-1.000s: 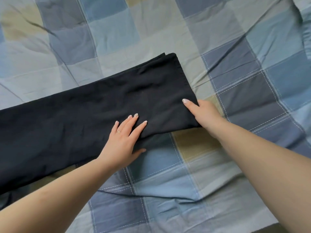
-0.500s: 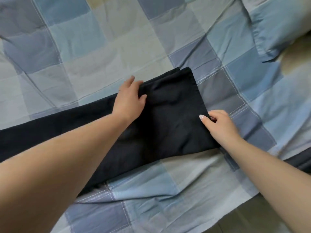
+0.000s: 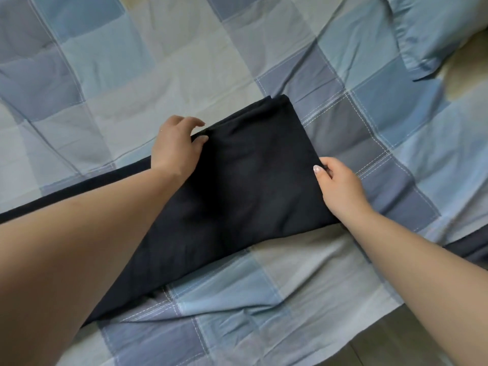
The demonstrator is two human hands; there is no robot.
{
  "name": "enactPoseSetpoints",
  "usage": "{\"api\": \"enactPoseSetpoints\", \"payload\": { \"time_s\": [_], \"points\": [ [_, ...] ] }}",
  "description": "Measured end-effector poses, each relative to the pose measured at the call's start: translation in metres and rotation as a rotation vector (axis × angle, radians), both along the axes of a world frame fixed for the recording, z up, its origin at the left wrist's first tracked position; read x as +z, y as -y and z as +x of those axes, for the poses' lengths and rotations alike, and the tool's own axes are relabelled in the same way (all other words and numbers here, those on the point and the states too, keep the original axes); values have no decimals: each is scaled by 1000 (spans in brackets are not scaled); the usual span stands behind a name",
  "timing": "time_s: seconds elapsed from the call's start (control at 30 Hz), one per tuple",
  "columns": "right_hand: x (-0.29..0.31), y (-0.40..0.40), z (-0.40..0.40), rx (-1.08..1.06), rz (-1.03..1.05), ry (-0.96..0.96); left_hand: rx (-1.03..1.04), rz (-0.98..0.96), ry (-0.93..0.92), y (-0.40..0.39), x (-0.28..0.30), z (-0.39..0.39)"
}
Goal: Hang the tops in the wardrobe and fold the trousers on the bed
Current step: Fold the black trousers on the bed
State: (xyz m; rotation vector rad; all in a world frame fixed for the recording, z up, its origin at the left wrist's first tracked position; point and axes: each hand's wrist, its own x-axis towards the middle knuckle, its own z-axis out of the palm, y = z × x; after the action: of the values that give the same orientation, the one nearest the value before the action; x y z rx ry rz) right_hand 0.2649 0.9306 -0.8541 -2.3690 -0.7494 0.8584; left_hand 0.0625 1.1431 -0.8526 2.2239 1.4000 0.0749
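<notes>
Black trousers (image 3: 250, 180) lie folded lengthwise on the checked bedspread (image 3: 158, 75), running from the lower left up to a squared end in the middle. My left hand (image 3: 175, 146) pinches the far long edge of the trousers, thumb on top of the cloth. My right hand (image 3: 339, 188) grips the near right corner of the squared end, thumb over the fabric and fingers tucked beneath. My left forearm hides much of the trousers' left length.
A blue pillow (image 3: 435, 30) lies at the top right. The bed's near edge runs along the lower right, with wooden floor (image 3: 396, 344) beyond it. Another dark cloth (image 3: 472, 249) shows at the right edge.
My left hand left the near edge and crossed to the far edge, where it now pinches the cloth. My right hand stayed at the corner. The view shifted toward the pillow.
</notes>
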Motion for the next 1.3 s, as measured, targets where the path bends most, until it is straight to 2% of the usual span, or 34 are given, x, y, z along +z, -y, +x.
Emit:
{"api": "enactPoseSetpoints", "payload": {
  "time_s": [0.07,0.13,0.27,0.47,0.63,0.9,1.1,1.3],
  "points": [
    [-6,-6,6,-13,-47,-68,-34,-5,-110,-2,-3,-3],
    [-6,-12,10,21,-8,-35,-20,4,-150,-6,-1,-5],
    [3,-17,10,7,189,150,8,91,-40,-13,2,-11],
    [4,-16,6,-44,5,137,101,-26,21,-6,2,-36],
    [27,-7,-37,58,144,144,110,-41,94,30,16,-91],
    [69,-18,-175,155,141,-135,384,-352,168,81,47,-226],
    [89,-37,-319,230,143,-245,630,-426,331,87,75,-362],
    [108,-68,-507,374,161,-342,853,-410,429,86,120,-549]
  ]
}}
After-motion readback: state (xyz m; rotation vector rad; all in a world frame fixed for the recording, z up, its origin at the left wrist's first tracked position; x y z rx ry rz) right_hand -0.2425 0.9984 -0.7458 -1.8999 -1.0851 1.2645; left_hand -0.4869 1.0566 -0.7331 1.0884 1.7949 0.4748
